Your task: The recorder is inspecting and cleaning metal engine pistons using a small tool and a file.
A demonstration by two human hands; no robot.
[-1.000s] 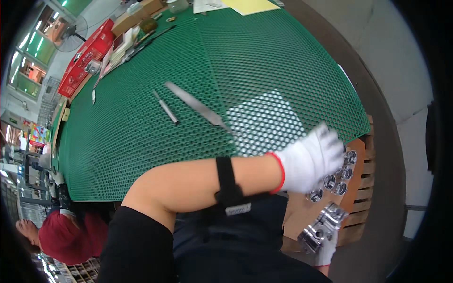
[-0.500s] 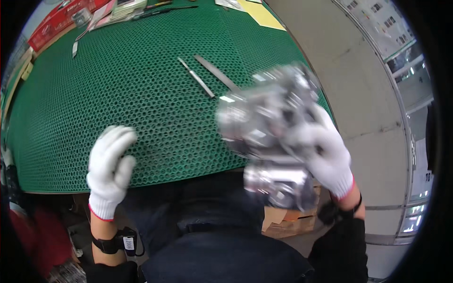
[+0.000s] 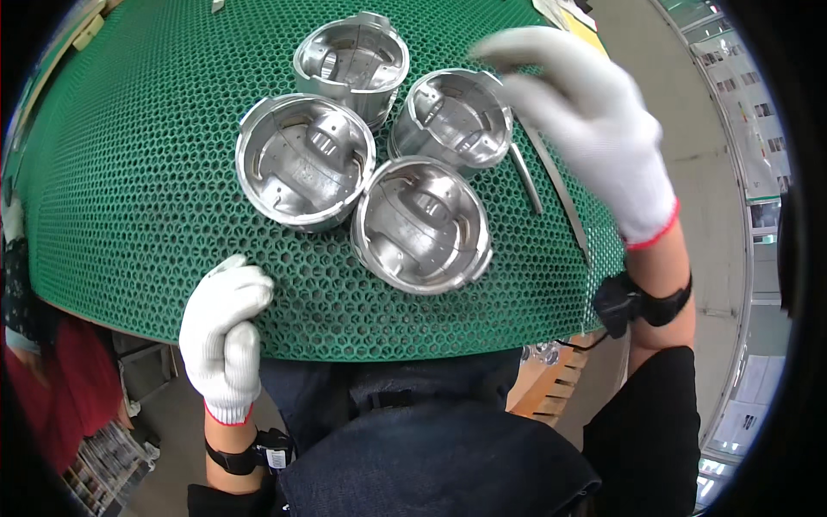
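Several silver metal pistons stand in a cluster on the green perforated mat [image 3: 138, 198], open ends up. One is at the left [image 3: 284, 211], one at the far side [image 3: 370, 103], one at the right [image 3: 413, 142] and one nearest me [image 3: 379, 250]. My right hand [image 3: 594, 121], in a white knit glove, is open with fingers stretched out close to the right piston's rim; nothing is in it. Near the mat's front edge, left of the nearest piston, my gloved left hand [image 3: 224, 327] is empty, its fingers loosely bent and thumb apart.
A slim metal hand tool [image 3: 527, 181] and a flat metal strip like a file [image 3: 564, 198] lie right of the pistons, partly hidden. Yellow paper [image 3: 584, 33] lies at the far right edge. Another person's red clothing [image 3: 65, 388] shows at lower left.
The pistons, a blurred bunch at my right hand before, now stand on the mat. My right hand has let go and moved up and away. The whole view has shifted.
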